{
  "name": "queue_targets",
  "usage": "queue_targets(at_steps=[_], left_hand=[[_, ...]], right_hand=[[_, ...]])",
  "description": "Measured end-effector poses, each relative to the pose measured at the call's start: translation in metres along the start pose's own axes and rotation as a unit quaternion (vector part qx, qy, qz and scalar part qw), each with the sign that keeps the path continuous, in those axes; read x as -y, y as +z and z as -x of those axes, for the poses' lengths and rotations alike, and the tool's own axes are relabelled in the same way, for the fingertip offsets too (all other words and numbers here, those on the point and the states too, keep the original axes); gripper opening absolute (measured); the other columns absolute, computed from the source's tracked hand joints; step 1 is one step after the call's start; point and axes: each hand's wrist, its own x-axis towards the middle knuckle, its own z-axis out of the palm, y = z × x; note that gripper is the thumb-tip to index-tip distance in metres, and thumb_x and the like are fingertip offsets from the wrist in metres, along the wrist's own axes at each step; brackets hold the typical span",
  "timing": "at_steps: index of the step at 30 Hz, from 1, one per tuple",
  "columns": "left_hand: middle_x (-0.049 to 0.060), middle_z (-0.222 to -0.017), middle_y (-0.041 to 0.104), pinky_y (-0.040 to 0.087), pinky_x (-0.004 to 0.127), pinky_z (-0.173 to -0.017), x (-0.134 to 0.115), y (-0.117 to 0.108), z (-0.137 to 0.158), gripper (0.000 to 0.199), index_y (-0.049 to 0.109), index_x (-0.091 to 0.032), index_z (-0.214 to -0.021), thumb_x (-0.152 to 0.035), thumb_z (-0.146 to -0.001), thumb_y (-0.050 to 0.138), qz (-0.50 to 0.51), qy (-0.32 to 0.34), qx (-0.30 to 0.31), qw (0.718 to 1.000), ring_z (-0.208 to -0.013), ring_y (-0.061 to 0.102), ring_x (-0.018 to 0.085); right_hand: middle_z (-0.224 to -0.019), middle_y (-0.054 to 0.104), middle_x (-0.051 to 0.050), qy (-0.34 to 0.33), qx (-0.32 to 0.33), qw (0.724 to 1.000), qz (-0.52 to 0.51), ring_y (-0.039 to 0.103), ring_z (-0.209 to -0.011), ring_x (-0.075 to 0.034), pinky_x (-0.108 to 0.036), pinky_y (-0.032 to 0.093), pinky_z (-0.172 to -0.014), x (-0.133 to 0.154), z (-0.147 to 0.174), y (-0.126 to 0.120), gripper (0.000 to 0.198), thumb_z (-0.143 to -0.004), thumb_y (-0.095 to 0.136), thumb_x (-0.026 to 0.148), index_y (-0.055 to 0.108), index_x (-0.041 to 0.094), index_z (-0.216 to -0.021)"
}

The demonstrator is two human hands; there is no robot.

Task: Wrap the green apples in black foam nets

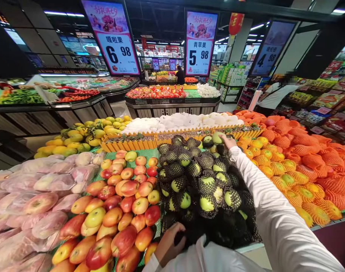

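At the far end of the heap of green apples, my right hand (228,141) has its fingers closed on a green apple (217,137) with no net visible around it. Below my reaching arm lie many green apples in black foam nets (208,185). My left hand (172,241) is low at the near edge of this heap, fingers curled. A dark patch shows between its thumb and fingers; what it holds, if anything, I cannot make out. Red and yellow apples (127,189) lie on green matting just left of the netted ones.
Bagged pink fruit (42,204) fills the left side. Oranges in yellow nets (285,166) and fruit in orange nets (316,151) lie to the right. An orange picket divider (129,142) borders the back, before white-wrapped fruit (175,121). Price screens (200,45) hang above; a person (277,94) stands at right.
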Motion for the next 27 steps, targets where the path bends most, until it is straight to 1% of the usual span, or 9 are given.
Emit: queue_targets(at_steps=[4, 6, 8, 11, 14, 16, 19, 24, 27], left_hand=[[0.009, -0.096, 0.060, 0.047, 0.037, -0.084, -0.016, -0.017, 0.011, 0.016, 0.054, -0.023, -0.083, -0.030, -0.090, 0.041, 0.012, 0.067, -0.083, 0.994, -0.091, 0.059, 0.023], [0.007, -0.094, 0.060, 0.046, 0.035, -0.085, -0.018, -0.026, 0.015, 0.017, 0.055, -0.021, -0.083, -0.030, -0.091, 0.042, 0.018, 0.063, -0.124, 0.990, -0.091, 0.058, 0.021], [0.005, -0.088, 0.060, 0.045, 0.033, -0.082, -0.016, -0.032, 0.018, 0.016, 0.056, -0.021, -0.086, -0.030, -0.090, 0.044, 0.041, 0.038, -0.169, 0.984, -0.086, 0.057, 0.021], [0.004, -0.085, 0.062, 0.046, 0.032, -0.080, -0.010, -0.036, 0.020, 0.019, 0.059, -0.020, -0.092, -0.034, -0.086, 0.046, 0.102, -0.008, -0.219, 0.970, -0.085, 0.057, 0.021], [0.002, -0.081, 0.060, 0.045, 0.030, -0.077, -0.006, -0.034, 0.020, 0.022, 0.059, -0.020, -0.087, -0.038, -0.086, 0.047, 0.146, -0.028, -0.230, 0.962, -0.081, 0.056, 0.019], [0.001, -0.078, 0.058, 0.044, 0.029, -0.074, -0.005, -0.033, 0.020, 0.024, 0.058, -0.019, -0.085, -0.040, -0.087, 0.047, 0.156, -0.031, -0.220, 0.962, -0.078, 0.054, 0.018], [0.001, -0.082, 0.058, 0.044, 0.028, -0.074, -0.005, -0.032, 0.019, 0.024, 0.059, -0.019, -0.092, -0.040, -0.089, 0.048, 0.159, -0.016, -0.190, 0.969, -0.080, 0.055, 0.017], [0.001, -0.068, 0.060, 0.044, 0.028, -0.067, -0.021, -0.030, 0.016, 0.043, 0.060, -0.018, -0.071, -0.047, -0.095, 0.041, 0.075, 0.044, 0.013, 0.996, -0.067, 0.054, 0.016], [0.008, -0.082, 0.067, 0.047, 0.033, -0.078, -0.037, -0.026, 0.013, 0.063, 0.066, -0.017, -0.078, -0.057, -0.098, 0.023, 0.084, 0.113, 0.092, 0.986, -0.080, 0.062, 0.021]], right_hand=[[-0.078, 0.066, -0.010, -0.043, 0.105, 0.986, -0.126, 0.062, -0.062, -0.019, -0.032, 0.056, -0.060, 0.000, 0.068, -0.026, 0.066, -0.083, 0.043, 0.073, 0.063, 0.014, -0.105], [-0.082, 0.066, -0.009, -0.074, 0.193, 0.949, -0.237, 0.061, -0.062, -0.019, -0.034, 0.056, -0.059, -0.007, 0.112, -0.026, 0.069, -0.077, 0.045, 0.075, 0.060, 0.015, -0.108], [-0.092, 0.066, -0.009, -0.103, 0.225, 0.925, -0.287, 0.061, -0.063, -0.019, -0.035, 0.055, -0.059, -0.018, 0.159, -0.017, 0.074, -0.067, 0.060, 0.071, 0.051, 0.018, -0.118], [-0.108, 0.063, -0.010, -0.133, 0.185, 0.947, -0.227, 0.064, -0.077, -0.023, -0.035, 0.054, -0.064, -0.046, 0.227, 0.011, 0.079, -0.054, 0.075, 0.060, 0.042, 0.023, -0.116], [-0.085, 0.065, -0.004, -0.135, 0.180, 0.969, -0.102, 0.064, -0.072, -0.024, -0.033, 0.051, -0.061, -0.079, 0.283, 0.046, 0.062, -0.058, 0.073, 0.056, 0.042, 0.025, -0.103], [-0.072, 0.065, 0.000, -0.125, 0.185, 0.975, 0.002, 0.063, -0.063, -0.023, -0.032, 0.047, -0.058, -0.099, 0.310, 0.064, 0.060, -0.060, 0.074, 0.053, 0.042, 0.027, -0.103], [-0.077, 0.070, -0.003, -0.127, 0.208, 0.957, 0.158, 0.068, -0.068, -0.028, -0.032, 0.044, -0.061, -0.118, 0.332, 0.078, 0.059, -0.062, 0.074, 0.055, 0.046, 0.026, -0.106], [-0.094, 0.073, -0.007, -0.142, 0.270, 0.920, 0.247, 0.070, -0.078, -0.029, -0.029, 0.040, -0.060, -0.123, 0.333, 0.072, 0.045, -0.075, 0.065, 0.039, 0.052, 0.025, -0.116], [-0.097, 0.072, -0.006, -0.145, 0.269, 0.922, 0.237, 0.069, -0.081, -0.026, -0.029, 0.041, -0.063, -0.121, 0.326, 0.063, 0.048, -0.078, 0.060, 0.022, 0.052, 0.027, -0.125]])
